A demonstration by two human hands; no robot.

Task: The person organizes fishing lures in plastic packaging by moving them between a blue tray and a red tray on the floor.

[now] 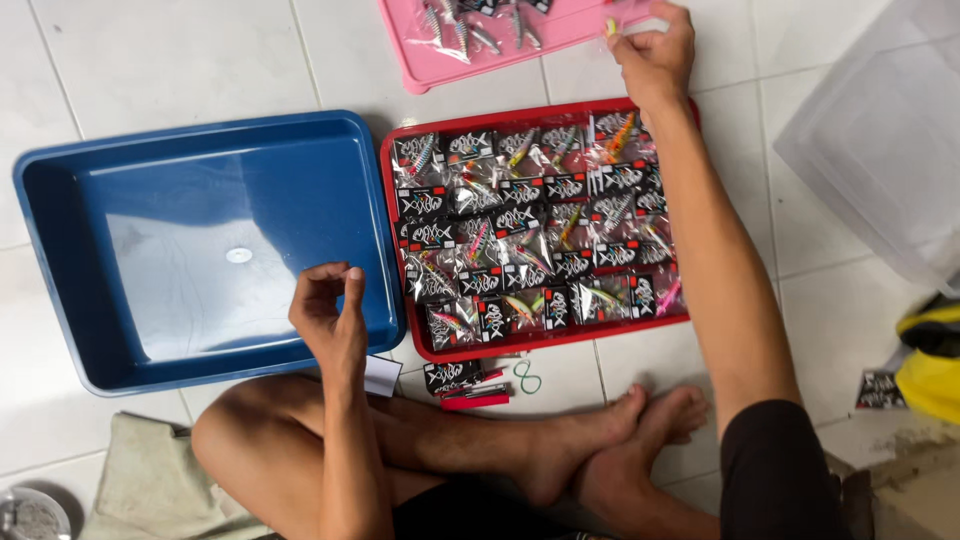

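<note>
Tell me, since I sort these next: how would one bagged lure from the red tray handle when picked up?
Probably light and crinkly: each bagged lure sits in thin clear plastic. Likely slippery, since the bags glint in the red tray.

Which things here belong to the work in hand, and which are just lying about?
In use: right hand on a clear lure packet; pink tray; red tray of bagged fishing lures; blue tray; left hand.

Lying about: green rubber band, clear plastic bin, grey cloth, yellow bag.
</note>
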